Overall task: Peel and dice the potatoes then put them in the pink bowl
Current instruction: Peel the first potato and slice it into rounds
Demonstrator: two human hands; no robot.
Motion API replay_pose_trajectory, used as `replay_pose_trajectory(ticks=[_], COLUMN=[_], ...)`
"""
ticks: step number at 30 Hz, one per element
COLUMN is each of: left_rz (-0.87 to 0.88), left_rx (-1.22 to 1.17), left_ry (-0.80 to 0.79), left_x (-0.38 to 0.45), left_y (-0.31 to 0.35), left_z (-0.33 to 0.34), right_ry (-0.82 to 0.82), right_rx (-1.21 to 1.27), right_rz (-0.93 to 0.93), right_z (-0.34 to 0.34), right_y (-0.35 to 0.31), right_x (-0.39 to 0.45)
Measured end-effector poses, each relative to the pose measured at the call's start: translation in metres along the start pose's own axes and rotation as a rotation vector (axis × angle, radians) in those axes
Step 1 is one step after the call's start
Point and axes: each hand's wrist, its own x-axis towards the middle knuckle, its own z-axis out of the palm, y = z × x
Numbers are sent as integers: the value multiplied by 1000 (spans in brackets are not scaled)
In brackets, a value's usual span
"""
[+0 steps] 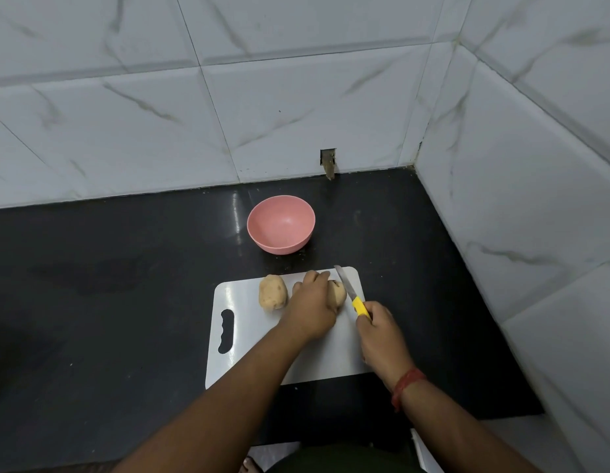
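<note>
A black countertop [126,302] fills the scene, backed on the far side and the right by white marble-veined wall tiles [296,107]. A white cutting board [249,346] lies on the counter near the person, its handle slot toward the left. Beyond the board's far edge, apart from it, stands the pink bowl [280,223], upright and with nothing in it.

The left hand [312,307] reaches over the board and grips one unpeeled potato [338,292] from above, fingers curled round it so that only its right end shows. The right hand [382,332], a red thread band [406,385] at its wrist, is clamped round the yellow handle of a knife [352,292]. The blade points away toward the board's far right corner and lies just beside the held potato; whether it touches cannot be told. A second potato [272,291], also unpeeled, rests on the board just left of the left hand.
</note>
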Motion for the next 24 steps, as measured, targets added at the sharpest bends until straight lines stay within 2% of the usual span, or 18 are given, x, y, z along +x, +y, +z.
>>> replay_pose_trajectory(ticks=[9, 11, 15, 20, 24], left_rz=[45, 2, -199, -144, -160], left_rx=[-2, -35, -140, -48, -119], left_ry=[74, 88, 73, 12, 36], left_x=[-3, -4, -4, -2, -2], left_y=[-3, -6, -10, -6, -9], left_z=[4, 4, 1, 2, 2], right_ry=[-35, -43, -58, -100, -126], right_rx=[-27, -17, -22, -29, -56], right_rz=[-11, -8, -7, -19, -41], right_z=[-6, -7, -8, -8, -7], right_y=[-2, -2, -2, -6, -8], right_x=[-12, -14, -18, -22, -24])
